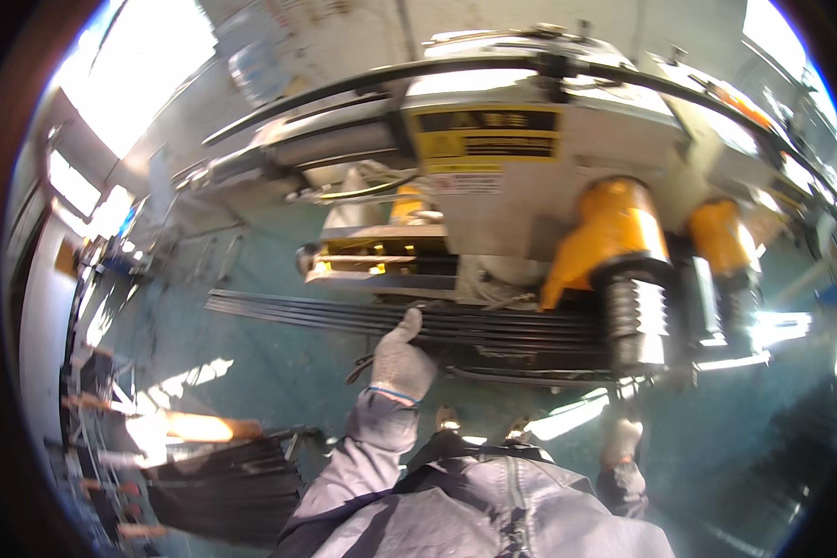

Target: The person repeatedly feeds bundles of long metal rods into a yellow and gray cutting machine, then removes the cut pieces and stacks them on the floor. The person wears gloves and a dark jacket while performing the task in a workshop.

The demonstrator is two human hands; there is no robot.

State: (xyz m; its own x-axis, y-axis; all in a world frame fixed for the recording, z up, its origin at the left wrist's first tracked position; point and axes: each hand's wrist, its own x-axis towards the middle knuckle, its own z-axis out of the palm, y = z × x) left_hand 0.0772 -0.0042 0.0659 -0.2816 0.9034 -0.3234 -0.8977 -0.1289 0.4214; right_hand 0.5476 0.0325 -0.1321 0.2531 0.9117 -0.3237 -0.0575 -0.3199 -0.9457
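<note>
Rods (307, 314), long, thin and dark, lie side by side along the near edge of the pale machine (516, 205), their left ends jutting out past it. The left hand (403, 363), gloved in grey, holds them just in front of the machine, its thumb laid over them and its other fingers hidden from sight. The right hand (621, 442) hangs on the near side of the machine, toward its right; it is blurred, and I cannot tell whether it is wide, narrow or holding anything.

At the machine's right, a ridged metal column (635, 316) under an orange cover (621, 223) stands in the way, hiding the right end of the rods. A second orange cover (719, 237) sits farther right on the machine. A dark bar (474, 67) arches across the machine's upper part, above a yellow and black label (488, 135) on its front. Left of the machine's front panel is an open bay (381, 259) with yellow parts inside. Well off to the machine's near left, a stack of dark lengths (223, 488) rests above the greenish floor (265, 377)
</note>
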